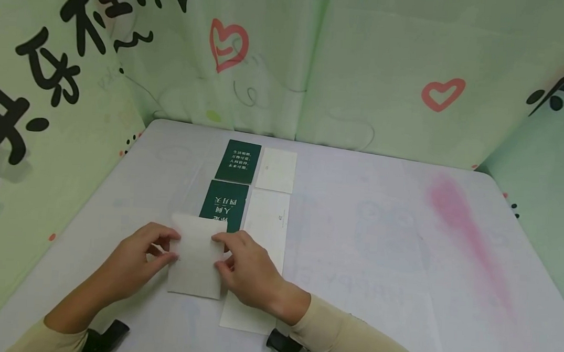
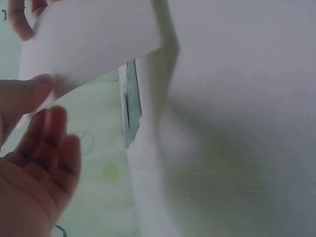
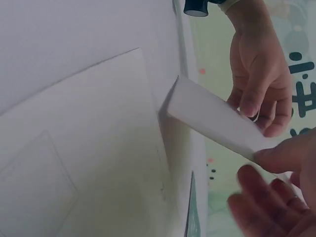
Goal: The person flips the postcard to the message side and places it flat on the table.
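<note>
White card (image 1: 195, 272), one, between left hand (image 1: 135, 259) and right hand (image 1: 253, 272), edges pinched by both; inward squeeze could bow it.

Card (image 1: 195, 264) of smooth, matt paper
</note>
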`<state>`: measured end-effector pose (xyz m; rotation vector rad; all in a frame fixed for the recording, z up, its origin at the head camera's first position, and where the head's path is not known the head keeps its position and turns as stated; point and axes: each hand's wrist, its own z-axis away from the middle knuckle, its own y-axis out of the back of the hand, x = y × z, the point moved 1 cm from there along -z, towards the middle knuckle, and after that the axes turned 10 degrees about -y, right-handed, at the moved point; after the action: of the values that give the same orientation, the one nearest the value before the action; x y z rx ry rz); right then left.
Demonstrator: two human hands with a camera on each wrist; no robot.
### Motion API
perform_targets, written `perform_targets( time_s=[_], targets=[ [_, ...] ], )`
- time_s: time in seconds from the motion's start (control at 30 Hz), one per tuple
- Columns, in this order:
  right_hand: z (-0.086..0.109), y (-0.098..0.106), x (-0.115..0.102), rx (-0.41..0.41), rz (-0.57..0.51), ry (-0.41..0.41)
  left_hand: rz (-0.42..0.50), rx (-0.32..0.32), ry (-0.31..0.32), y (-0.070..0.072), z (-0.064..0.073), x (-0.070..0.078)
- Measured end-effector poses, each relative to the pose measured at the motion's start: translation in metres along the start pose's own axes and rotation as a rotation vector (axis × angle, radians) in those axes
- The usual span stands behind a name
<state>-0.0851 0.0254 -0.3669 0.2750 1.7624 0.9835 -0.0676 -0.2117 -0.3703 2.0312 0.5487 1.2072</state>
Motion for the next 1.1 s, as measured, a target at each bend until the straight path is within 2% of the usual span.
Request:
perform_targets(
  time_s=[0.13, 0.43, 0.67, 0.77, 0.9, 1.1],
  targets=[
    [-0.002, -0.002, 0.002, -0.032, 0.148, -0.043, -0.065, -0.09, 0.019, -0.002, -0.003, -0.003],
    [-0.008, -0.008, 0.004, -0.085, 0.371, -0.059, -0.093, -0.267, 0.091, -0.007, -0.015, -0.006],
    [-0.008, -0.015, 0.004, -0.096, 0.451, -0.067, -0.12, -0.384, 0.145, -0.012, -0.018, -0.01],
    [-0.007, -0.019, 0.005, -0.12, 0.46, -0.085, -0.127, -0.41, 0.144, -0.016, -0.018, -0.011],
    [-0.006, -0.022, 0.005, -0.134, 0.484, -0.098, -0.126, -0.412, 0.124, -0.019, -0.017, -0.013],
    [-0.006, -0.022, 0.004, -0.15, 0.51, -0.113, -0.115, -0.422, 0.143, -0.021, -0.017, -0.014]
  ],
)
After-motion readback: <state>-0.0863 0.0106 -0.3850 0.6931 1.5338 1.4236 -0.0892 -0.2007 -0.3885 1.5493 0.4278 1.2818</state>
